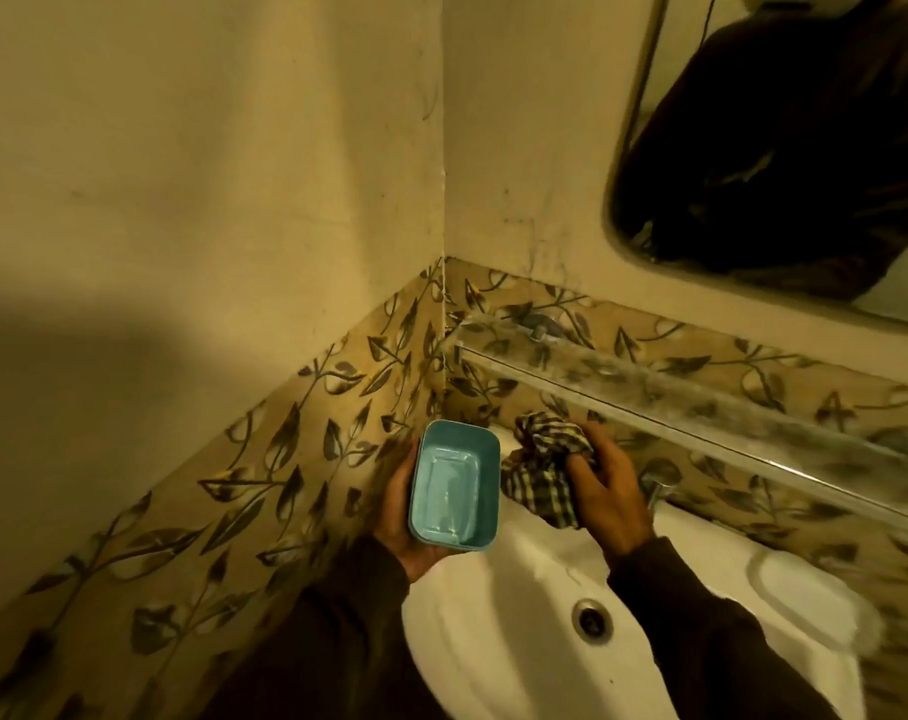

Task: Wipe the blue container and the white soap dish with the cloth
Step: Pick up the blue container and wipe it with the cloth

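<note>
We see two bare hands, left hand point(407, 517) and right hand point(610, 498), no gloves, rings or watch visible. Long dark brown sleeves point(701, 610) on both arms, plain fabric, cuffs ending at the wrists. No markings we can make out.

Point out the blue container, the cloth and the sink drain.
blue container point(445, 498): head view, inside floor.
cloth point(545, 462): head view, bunched checked folds.
sink drain point(592, 621): head view, metal ring.

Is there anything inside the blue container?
Nothing solid shows inside the blue container, only its glossy, perhaps wet floor. The left hand holds it from below, so its underside is hidden.
</note>
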Demonstrator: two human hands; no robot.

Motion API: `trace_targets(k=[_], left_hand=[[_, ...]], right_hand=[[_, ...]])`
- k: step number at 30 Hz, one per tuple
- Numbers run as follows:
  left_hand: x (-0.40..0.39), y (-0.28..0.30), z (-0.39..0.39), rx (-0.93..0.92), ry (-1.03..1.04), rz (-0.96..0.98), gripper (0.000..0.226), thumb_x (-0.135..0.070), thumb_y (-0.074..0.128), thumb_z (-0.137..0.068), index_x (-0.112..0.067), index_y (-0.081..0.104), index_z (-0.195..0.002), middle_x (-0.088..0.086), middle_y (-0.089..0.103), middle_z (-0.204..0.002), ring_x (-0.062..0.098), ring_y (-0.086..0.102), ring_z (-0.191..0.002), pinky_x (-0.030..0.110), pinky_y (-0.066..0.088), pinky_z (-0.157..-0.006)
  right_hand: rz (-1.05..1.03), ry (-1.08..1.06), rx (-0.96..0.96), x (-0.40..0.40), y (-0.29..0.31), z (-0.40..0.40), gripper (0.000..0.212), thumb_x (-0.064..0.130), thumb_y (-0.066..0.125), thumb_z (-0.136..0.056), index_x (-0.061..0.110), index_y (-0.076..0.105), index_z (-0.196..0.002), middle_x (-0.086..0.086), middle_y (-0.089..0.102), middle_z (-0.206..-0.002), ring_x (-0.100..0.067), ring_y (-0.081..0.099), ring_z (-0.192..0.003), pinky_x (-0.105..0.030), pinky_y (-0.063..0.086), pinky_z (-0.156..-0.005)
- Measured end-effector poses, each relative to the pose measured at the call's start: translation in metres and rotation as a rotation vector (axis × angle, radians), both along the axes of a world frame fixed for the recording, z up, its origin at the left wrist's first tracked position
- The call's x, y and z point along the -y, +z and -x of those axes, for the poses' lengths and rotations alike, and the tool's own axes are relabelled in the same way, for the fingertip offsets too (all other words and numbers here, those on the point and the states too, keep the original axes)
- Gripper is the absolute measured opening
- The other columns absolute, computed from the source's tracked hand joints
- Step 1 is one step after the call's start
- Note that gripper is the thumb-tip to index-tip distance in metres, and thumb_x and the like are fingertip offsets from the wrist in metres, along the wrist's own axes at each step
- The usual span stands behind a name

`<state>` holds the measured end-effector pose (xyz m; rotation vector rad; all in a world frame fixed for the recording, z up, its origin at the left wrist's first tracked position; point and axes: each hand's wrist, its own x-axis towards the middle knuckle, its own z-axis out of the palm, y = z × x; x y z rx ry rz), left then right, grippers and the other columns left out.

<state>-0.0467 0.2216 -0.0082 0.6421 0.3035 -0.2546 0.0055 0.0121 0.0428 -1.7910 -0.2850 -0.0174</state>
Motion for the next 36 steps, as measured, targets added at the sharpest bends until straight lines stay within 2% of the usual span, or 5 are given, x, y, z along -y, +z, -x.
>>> trace_targets(k=[4,12,23,31,36], left_hand=[[0.05,0.024,0.004,0.013,0.05,-0.043,0.051,-0.064,0.059,-0.074,-0.025,0.085,-0.094,0.012,0.08,-0.105,0.031,0.078,-0.091,0.047,0.063,-0.075],[0.152,0.071,0.013,0.06,-0.064,-0.033,0.059,-0.068,0.046,-0.092,-0.024,0.078,-0.113,0.018,0.075,-0.119,0.04,0.072,-0.107,0.055,0.06,-0.082],[0.18,0.096,-0.001,0.179,-0.271,-0.024,0.072,-0.07,0.044,-0.092,-0.012,0.074,-0.123,0.022,0.071,-0.125,0.037,0.07,-0.113,0.05,0.059,-0.089],[0.217,0.12,-0.007,0.209,-0.305,0.009,0.06,-0.062,0.045,-0.096,-0.017,0.07,-0.127,0.023,0.067,-0.132,0.043,0.063,-0.121,0.058,0.052,-0.098],[0.205,0.12,-0.015,0.223,-0.309,-0.002,0.065,-0.065,0.047,-0.094,-0.016,0.068,-0.131,0.023,0.066,-0.133,0.041,0.066,-0.118,0.056,0.053,-0.096]], right_hand=[[0.099,0.139,0.107,0.019,0.061,0.035,0.038,0.008,0.056,-0.092,0.03,0.046,-0.121,0.004,0.066,-0.112,-0.009,0.066,-0.099,-0.029,0.058,-0.078],[1.048,-0.109,0.497,0.042,0.095,0.057,0.046,0.029,0.053,-0.092,0.023,0.043,-0.136,-0.013,0.061,-0.116,-0.034,0.062,-0.099,-0.039,0.051,-0.074],[0.983,0.294,0.473,0.106,0.117,0.085,0.035,0.017,0.068,-0.085,0.019,0.064,-0.121,-0.005,0.057,-0.121,-0.023,0.058,-0.107,-0.024,0.042,-0.083],[1.093,-0.239,0.527,0.119,0.149,0.063,0.028,0.025,0.06,-0.089,0.016,0.064,-0.115,-0.012,0.053,-0.12,-0.034,0.062,-0.096,-0.043,0.056,-0.074],[0.974,0.049,0.535,0.123,0.148,0.063,0.028,0.023,0.061,-0.089,0.018,0.066,-0.116,-0.008,0.054,-0.122,-0.028,0.058,-0.103,-0.038,0.052,-0.083]])
